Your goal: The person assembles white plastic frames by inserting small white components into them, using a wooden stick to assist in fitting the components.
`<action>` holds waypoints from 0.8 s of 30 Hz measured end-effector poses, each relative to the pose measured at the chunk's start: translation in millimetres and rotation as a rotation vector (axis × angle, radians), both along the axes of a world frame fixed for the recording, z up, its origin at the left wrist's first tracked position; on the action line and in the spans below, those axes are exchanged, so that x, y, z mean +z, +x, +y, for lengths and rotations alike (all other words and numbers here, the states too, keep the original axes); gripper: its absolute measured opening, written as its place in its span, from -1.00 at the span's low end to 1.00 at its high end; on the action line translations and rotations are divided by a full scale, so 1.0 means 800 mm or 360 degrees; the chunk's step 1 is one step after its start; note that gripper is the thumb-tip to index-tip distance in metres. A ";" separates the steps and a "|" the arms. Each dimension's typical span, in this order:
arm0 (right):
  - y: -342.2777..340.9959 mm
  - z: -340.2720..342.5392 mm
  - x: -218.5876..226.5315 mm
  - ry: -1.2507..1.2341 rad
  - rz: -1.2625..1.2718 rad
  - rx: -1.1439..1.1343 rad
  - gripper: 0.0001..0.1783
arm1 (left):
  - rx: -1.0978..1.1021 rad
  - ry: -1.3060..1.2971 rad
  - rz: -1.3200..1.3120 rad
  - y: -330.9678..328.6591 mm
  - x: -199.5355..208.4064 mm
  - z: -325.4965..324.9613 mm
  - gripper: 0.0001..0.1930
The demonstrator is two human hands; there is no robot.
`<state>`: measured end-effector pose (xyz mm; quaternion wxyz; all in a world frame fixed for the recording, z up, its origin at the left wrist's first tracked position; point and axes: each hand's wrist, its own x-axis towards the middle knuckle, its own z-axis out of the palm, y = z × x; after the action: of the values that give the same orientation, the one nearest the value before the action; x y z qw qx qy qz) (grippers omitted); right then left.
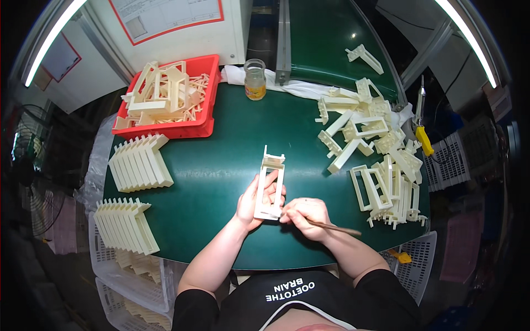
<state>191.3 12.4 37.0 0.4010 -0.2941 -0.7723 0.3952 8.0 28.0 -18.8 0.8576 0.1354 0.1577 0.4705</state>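
Observation:
A cream plastic frame (281, 185), long and rectangular with a bracket at its far end, lies in my left hand (247, 206). The fingers of that hand curl behind the frame and show through its opening. My right hand (310, 218) pinches a slim brown-handled tool (338, 228) like a pen, its handle pointing back to the right. The working end meets the frame's near end, but I cannot make out the tip's kind. Both hands are over the middle of the green table (215, 220).
At the far left, a red bin (205, 124) holds cream parts. Two rows of cream parts (141, 165) stand at left; loose cream frames (359, 132) pile at right. A glass jar (255, 80) stands at the back. A yellow-handled tool (424, 140) hangs beyond the right edge.

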 end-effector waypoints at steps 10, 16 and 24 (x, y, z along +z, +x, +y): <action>-0.012 -0.007 -0.019 -0.0108 0.0224 0.0010 -0.70 | 0.0178 -0.0001 0.0250 -0.007 0.014 0.002 -0.38; 0.002 0.008 -0.025 -0.0228 0.0616 -0.0221 -0.59 | 0.0444 0.0176 0.0756 0.000 0.019 0.001 -0.46; -0.012 0.026 -0.010 0.0636 0.0131 -0.0380 -0.91 | 0.0338 0.0390 0.1010 0.010 0.026 -0.013 -0.42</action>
<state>181.9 33.4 28.6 0.5263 -0.2818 -0.7780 0.1959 16.2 17.6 2.1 0.6896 0.3595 0.3717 0.5071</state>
